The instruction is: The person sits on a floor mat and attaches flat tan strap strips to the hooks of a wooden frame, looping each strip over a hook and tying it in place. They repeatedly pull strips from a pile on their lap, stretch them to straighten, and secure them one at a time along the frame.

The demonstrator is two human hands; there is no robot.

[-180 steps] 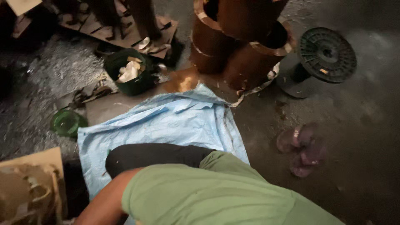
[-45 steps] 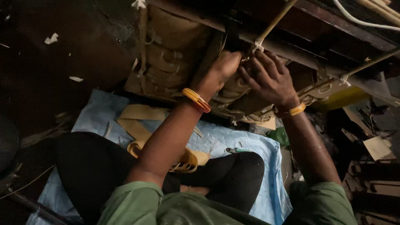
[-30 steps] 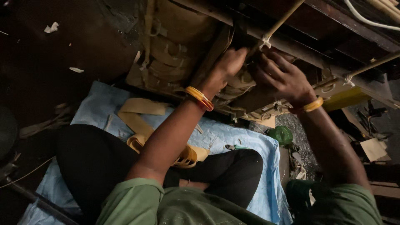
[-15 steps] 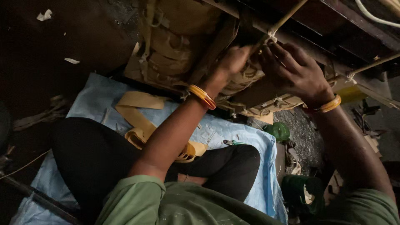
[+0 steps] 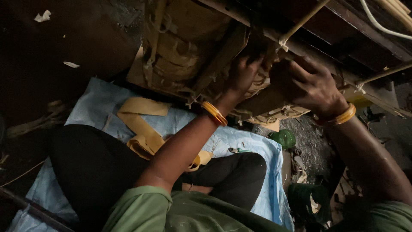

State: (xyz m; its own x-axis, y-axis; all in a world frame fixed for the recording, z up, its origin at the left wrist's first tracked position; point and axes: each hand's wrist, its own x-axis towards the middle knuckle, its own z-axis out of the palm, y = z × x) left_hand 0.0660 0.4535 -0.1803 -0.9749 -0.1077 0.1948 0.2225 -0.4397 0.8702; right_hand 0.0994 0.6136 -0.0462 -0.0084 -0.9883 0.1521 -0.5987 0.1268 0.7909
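Tan, paper-wrapped winding block (image 5: 189,56), bound with tape and thin cord, fills the upper centre of the head view and rests tilted against a dark frame (image 5: 343,38) crossed by pale rods. Left hand (image 5: 244,75), wearing an orange bangle (image 5: 213,113), reaches up with its fingers curled into the block's right edge; whether they pinch a cord or only press the wrapping cannot be told in the dim light. Right hand (image 5: 307,88), with a matching bangle at the wrist, lies just beside the left, fingers bent and pressed down over the same edge, its grip likewise hidden. Below, the person sits cross-legged in dark trousers on a light blue sheet (image 5: 98,103) spread on the floor, with a loose yellow tape strip (image 5: 141,124) lying on the sheet near the left forearm, and a small green-handled tool (image 5: 238,150) by the knee. A green spool (image 5: 284,138) lies on the gritty floor beyond the sheet. Judged risk: since the block leans and both hands pull at one edge, a hard tug could tear the paper wrapping or tip the block toward the lap.
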